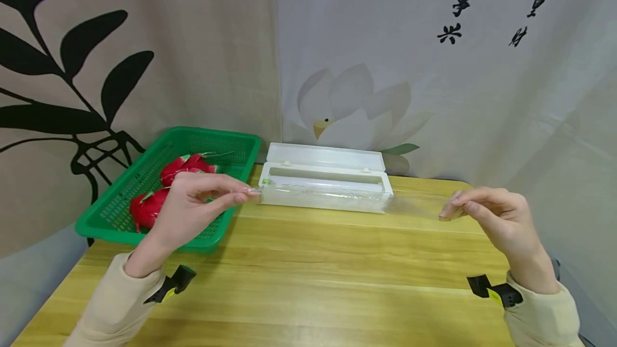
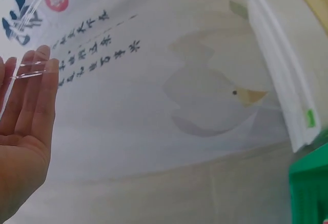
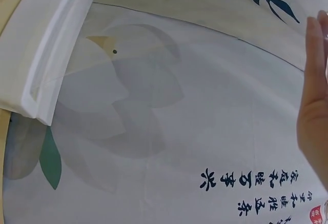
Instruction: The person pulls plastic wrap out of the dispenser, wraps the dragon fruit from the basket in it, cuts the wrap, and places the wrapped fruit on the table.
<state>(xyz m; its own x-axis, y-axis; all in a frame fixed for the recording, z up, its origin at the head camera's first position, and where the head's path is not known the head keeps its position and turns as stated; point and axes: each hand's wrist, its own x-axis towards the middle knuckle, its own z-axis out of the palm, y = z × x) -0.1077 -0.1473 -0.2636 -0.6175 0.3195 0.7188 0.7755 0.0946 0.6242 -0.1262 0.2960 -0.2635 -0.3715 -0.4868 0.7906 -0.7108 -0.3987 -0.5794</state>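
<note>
Above roomy tabletop [image 1: 337, 272], left hand [image 1: 195, 202] and right hand [image 1: 503, 218] pinch film [image 1: 328, 196] at opposite edges.

Your bare left hand [image 1: 193, 205] is raised, fingertips pinched to thumb; your bare right hand [image 1: 501, 221], well apart from it, pinches likewise; your cream-sleeved left forearm [image 1: 113, 304] and cream-sleeved right forearm [image 1: 547, 317] slant inward.

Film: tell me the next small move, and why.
I would probably draw the film gently clear of the open box: the left hand and right hand pinch it, and it overlaps the box's front in the head view.
</note>
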